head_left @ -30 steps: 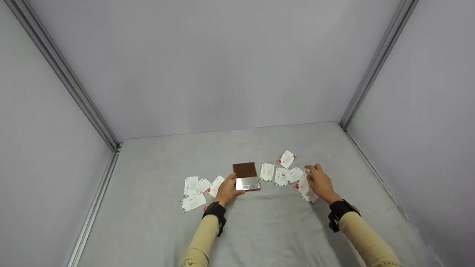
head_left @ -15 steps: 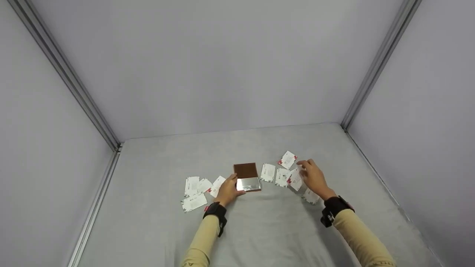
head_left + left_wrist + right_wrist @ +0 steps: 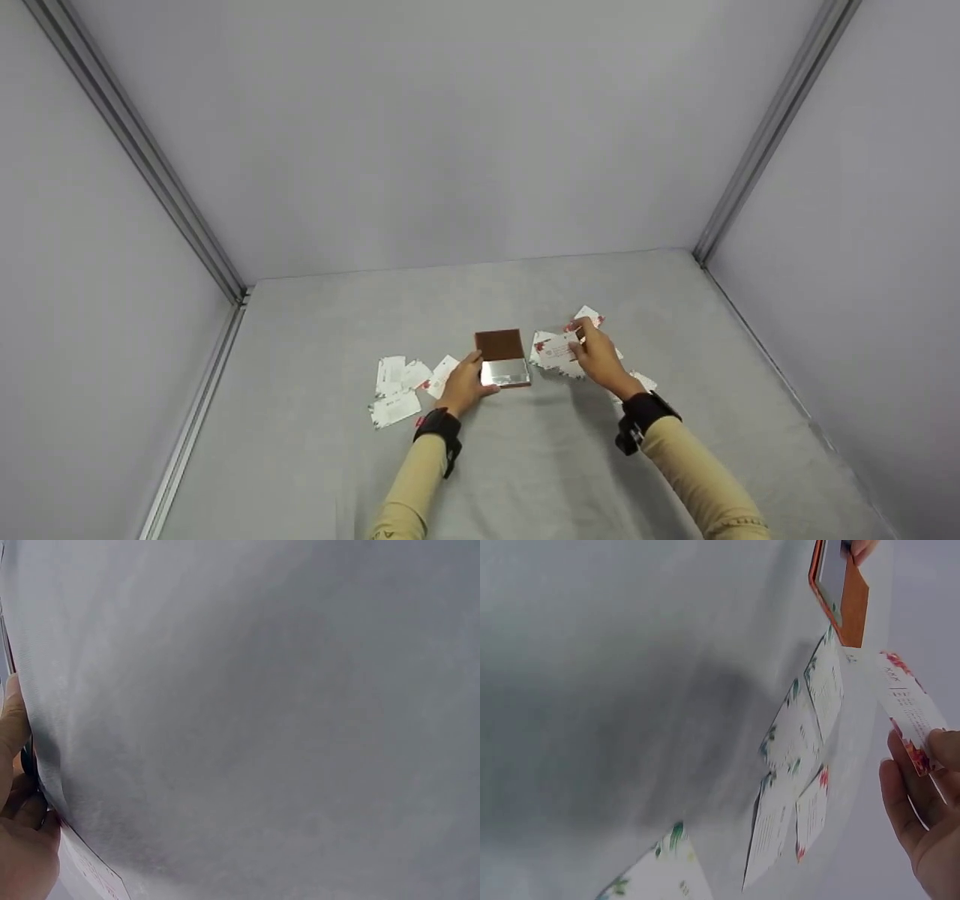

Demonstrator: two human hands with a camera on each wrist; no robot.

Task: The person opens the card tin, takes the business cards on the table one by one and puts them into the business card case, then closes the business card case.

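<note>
Right hand [image 3: 598, 358] pinches one card [image 3: 556, 350], lifted just beside the open case [image 3: 502, 358]. Left hand [image 3: 463, 385], fingers curled, steadies the case's edge. Judged early: case looks empty, loose cards [image 3: 396, 383] lie either side.

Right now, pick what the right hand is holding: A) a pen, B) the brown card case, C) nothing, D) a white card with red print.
D: the right hand pinches a white card above the table, while the left hand rests at the brown card case.
</note>
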